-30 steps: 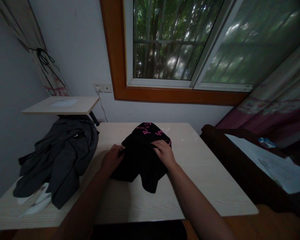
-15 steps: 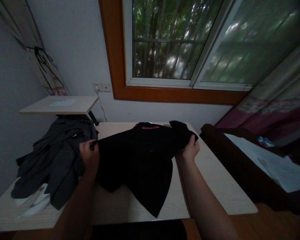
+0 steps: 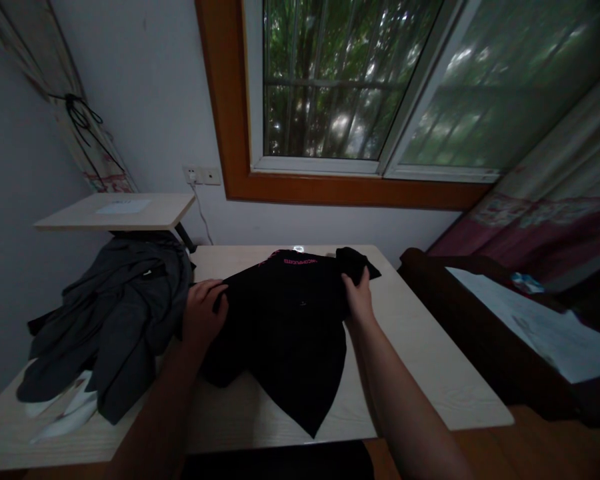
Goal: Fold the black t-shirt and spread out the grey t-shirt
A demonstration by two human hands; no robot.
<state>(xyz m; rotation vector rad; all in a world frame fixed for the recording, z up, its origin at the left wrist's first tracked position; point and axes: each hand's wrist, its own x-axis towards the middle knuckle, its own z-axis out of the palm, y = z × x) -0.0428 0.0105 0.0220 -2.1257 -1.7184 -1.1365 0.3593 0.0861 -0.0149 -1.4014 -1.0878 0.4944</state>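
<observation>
A black T-shirt with pink lettering near its far edge lies spread over the pale wooden table, one corner pointing toward me. My left hand is at the shirt's left side, its fingers bent around the cloth edge. On the right, my right hand grips the bunched sleeve between thumb and fingers, and the sleeve's end folds out beyond it. The cloth inside each grip is partly hidden by the fingers.
A heap of dark grey clothing lies on the left, with white strips under its near edge. Behind it stands a raised wooden shelf bearing a paper. Right of the table is a dark brown padded edge. A window is ahead.
Both hands have moved inward, toward each other, along the shirt. The right sleeve is more bunched and lower, and the shirt's left edge has come in from the grey heap.
</observation>
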